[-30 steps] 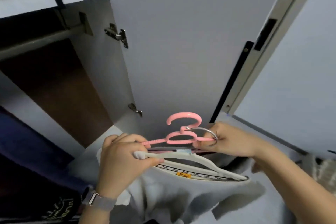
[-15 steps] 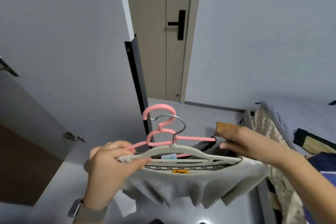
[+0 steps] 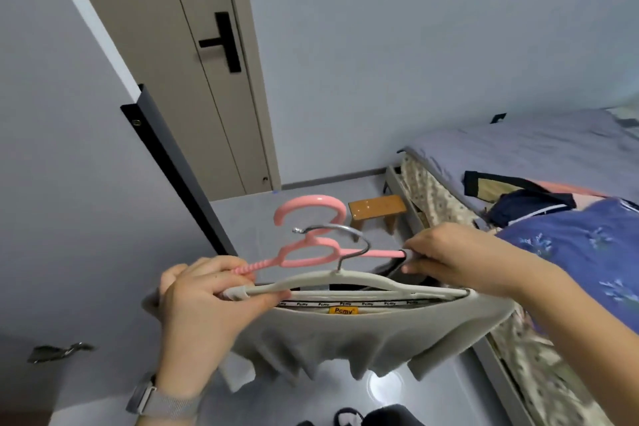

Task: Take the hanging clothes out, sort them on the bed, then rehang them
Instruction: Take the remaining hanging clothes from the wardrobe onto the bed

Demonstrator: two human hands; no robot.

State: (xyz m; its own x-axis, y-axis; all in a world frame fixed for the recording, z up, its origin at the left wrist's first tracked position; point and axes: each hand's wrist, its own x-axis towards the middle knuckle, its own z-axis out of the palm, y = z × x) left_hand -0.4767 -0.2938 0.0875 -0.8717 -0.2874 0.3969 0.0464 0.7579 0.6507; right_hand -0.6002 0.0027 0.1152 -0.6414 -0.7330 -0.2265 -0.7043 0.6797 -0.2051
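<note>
Gripping both ends, left hand (image 3: 207,308) and right hand (image 3: 449,256) hold the hangers (image 3: 311,249) level; so the grey shirt (image 3: 345,332) reaches the bed (image 3: 518,142) unwrinkled.

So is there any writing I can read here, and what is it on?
"Pcmy": orange tag inside the grey shirt's collar.
"Pcmy", repeated in small print: white neck tape above the tag.
No other writing is readable.

A single head-worn wide-angle camera looks forward and down from close above the hands. It faces a beige interior door (image 3: 193,86) at upper left and the grey-sheeted bed (image 3: 518,145) at right. Straight edges bow toward the frame borders.
</note>
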